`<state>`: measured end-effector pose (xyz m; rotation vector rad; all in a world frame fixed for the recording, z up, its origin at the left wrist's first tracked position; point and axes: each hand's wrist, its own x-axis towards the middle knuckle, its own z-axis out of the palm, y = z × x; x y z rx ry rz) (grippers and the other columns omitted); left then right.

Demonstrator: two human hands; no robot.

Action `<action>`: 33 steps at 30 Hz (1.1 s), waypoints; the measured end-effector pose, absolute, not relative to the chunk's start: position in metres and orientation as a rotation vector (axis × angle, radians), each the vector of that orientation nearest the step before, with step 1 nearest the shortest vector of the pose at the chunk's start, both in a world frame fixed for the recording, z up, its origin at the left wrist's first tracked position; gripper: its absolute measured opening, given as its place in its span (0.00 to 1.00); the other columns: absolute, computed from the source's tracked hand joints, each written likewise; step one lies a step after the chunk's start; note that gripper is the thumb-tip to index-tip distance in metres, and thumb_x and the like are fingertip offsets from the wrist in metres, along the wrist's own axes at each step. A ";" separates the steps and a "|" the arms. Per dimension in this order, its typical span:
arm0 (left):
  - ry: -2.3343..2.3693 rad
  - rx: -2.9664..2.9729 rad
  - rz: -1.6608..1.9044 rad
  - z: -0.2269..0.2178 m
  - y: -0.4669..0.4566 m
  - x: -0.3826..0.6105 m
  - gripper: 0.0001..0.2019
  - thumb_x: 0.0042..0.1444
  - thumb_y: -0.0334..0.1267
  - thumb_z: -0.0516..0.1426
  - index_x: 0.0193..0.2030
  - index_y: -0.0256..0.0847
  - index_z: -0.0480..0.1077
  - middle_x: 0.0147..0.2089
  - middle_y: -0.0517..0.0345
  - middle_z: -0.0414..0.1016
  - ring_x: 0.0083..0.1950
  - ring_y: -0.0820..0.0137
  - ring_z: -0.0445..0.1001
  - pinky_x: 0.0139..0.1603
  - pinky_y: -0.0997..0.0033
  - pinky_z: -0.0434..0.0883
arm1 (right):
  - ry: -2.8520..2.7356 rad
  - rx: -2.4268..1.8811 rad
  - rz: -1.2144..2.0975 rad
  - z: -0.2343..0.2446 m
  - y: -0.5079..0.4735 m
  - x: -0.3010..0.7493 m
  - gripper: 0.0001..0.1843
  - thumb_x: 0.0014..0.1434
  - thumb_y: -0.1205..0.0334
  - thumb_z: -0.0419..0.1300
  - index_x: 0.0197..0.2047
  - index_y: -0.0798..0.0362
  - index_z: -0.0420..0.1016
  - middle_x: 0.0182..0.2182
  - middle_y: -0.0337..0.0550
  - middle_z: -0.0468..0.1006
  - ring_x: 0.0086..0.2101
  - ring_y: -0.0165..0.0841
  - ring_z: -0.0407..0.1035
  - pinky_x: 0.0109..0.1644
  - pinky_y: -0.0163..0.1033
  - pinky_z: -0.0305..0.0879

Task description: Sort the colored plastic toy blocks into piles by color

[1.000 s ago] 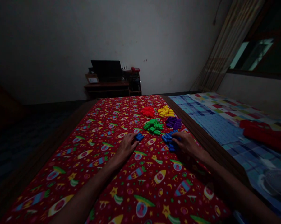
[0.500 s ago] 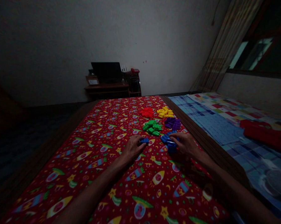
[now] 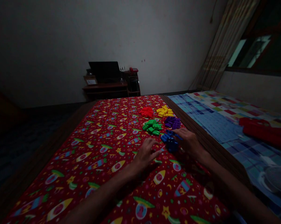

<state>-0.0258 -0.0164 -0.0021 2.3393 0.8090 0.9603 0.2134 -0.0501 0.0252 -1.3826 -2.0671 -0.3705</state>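
Since half a second ago, the left hand [image 3: 145, 153] has shifted right toward the blue pieces [image 3: 170, 143] and has let go of the blue piece it had at its fingertips. Its fingers are now parted and released, reaching just short of the pile's left side, with the thumb stretched out below them. On the opposite side, the right hand [image 3: 189, 141] bends over the pile's right edge, its fingertips at the blue pieces; whether it grasps one cannot be told in the dim light. These pieces lie heaped between the two hands on a red patterned cloth [image 3: 68, 161], nearest the person of five colour groups. Green pieces [image 3: 152, 127] lie just beyond them to the left and purple pieces [image 3: 172, 122] directly behind; farther off are red pieces [image 3: 146, 112] and yellow pieces [image 3: 164, 111], side by side. Along the right runs a brown border [image 3: 187, 119], then plaid bedding [image 3: 238, 158] with a red bag-like item [image 3: 265, 130] on it. Against the far wall, a dark monitor [image 3: 104, 71] stands on a desk [image 3: 105, 86].
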 end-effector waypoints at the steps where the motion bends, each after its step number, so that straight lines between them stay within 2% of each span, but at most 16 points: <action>1: 0.743 2.466 0.937 -0.003 -0.018 -0.017 0.11 0.58 0.42 0.60 0.46 0.41 0.69 0.48 0.51 0.71 0.51 0.62 0.70 0.50 0.61 0.71 | -2.036 -1.429 -0.381 0.024 -0.049 0.224 0.10 0.63 0.66 0.57 0.45 0.52 0.77 0.39 0.49 0.81 0.40 0.39 0.75 0.44 0.42 0.71; 5: 0.600 2.860 0.776 -0.009 -0.018 0.019 0.13 0.55 0.43 0.63 0.44 0.41 0.69 0.50 0.48 0.70 0.52 0.58 0.67 0.52 0.55 0.69 | -1.998 -1.501 -0.313 0.012 -0.048 0.245 0.09 0.61 0.66 0.58 0.44 0.51 0.77 0.39 0.49 0.81 0.39 0.40 0.75 0.43 0.43 0.71; 8: 0.607 2.953 0.736 -0.015 -0.011 0.034 0.10 0.57 0.43 0.61 0.42 0.40 0.70 0.47 0.48 0.70 0.51 0.57 0.66 0.52 0.53 0.68 | -2.046 -1.475 -0.238 0.005 -0.048 0.244 0.09 0.61 0.66 0.58 0.44 0.50 0.77 0.39 0.48 0.81 0.39 0.40 0.75 0.43 0.44 0.72; 14: 0.680 2.969 0.799 -0.021 0.002 0.024 0.03 0.61 0.36 0.57 0.40 0.41 0.69 0.45 0.50 0.69 0.50 0.60 0.65 0.49 0.59 0.68 | -2.068 -1.429 -0.229 0.002 -0.050 0.239 0.09 0.62 0.63 0.58 0.44 0.51 0.78 0.39 0.49 0.81 0.40 0.40 0.75 0.45 0.45 0.72; 20: 0.723 2.899 0.830 -0.023 0.002 0.020 0.01 0.61 0.33 0.56 0.39 0.40 0.67 0.44 0.51 0.69 0.48 0.61 0.66 0.48 0.61 0.69 | -2.015 -1.384 -0.204 0.003 -0.052 0.237 0.12 0.66 0.61 0.53 0.43 0.52 0.78 0.39 0.49 0.81 0.40 0.40 0.75 0.45 0.45 0.71; 24: 0.739 2.838 0.812 -0.019 -0.002 0.011 0.06 0.61 0.30 0.53 0.43 0.41 0.68 0.46 0.50 0.70 0.49 0.60 0.66 0.50 0.58 0.69 | -1.936 -1.368 -0.188 0.008 -0.053 0.239 0.14 0.66 0.59 0.51 0.41 0.52 0.78 0.38 0.48 0.81 0.38 0.38 0.75 0.44 0.43 0.70; 27: 0.753 2.817 0.790 -0.009 0.002 -0.014 0.10 0.59 0.29 0.52 0.46 0.41 0.68 0.50 0.49 0.70 0.52 0.60 0.66 0.53 0.56 0.69 | -1.812 -1.428 -0.161 0.015 -0.045 0.246 0.18 0.65 0.53 0.51 0.32 0.53 0.77 0.30 0.46 0.80 0.31 0.35 0.73 0.37 0.39 0.67; 30: 0.911 2.775 0.838 0.001 0.018 -0.056 0.09 0.59 0.31 0.51 0.44 0.41 0.69 0.50 0.48 0.70 0.53 0.60 0.67 0.55 0.57 0.68 | -1.547 -1.549 -0.051 0.023 -0.021 0.257 0.26 0.63 0.45 0.50 0.21 0.53 0.69 0.18 0.40 0.71 0.21 0.30 0.64 0.27 0.36 0.59; 33: 1.229 2.653 0.975 0.006 0.042 -0.112 0.10 0.59 0.34 0.48 0.41 0.43 0.70 0.47 0.49 0.71 0.52 0.59 0.68 0.54 0.56 0.69 | -1.184 -1.532 0.123 0.027 0.014 0.269 0.30 0.58 0.35 0.48 0.18 0.51 0.63 0.13 0.36 0.63 0.17 0.27 0.57 0.22 0.34 0.53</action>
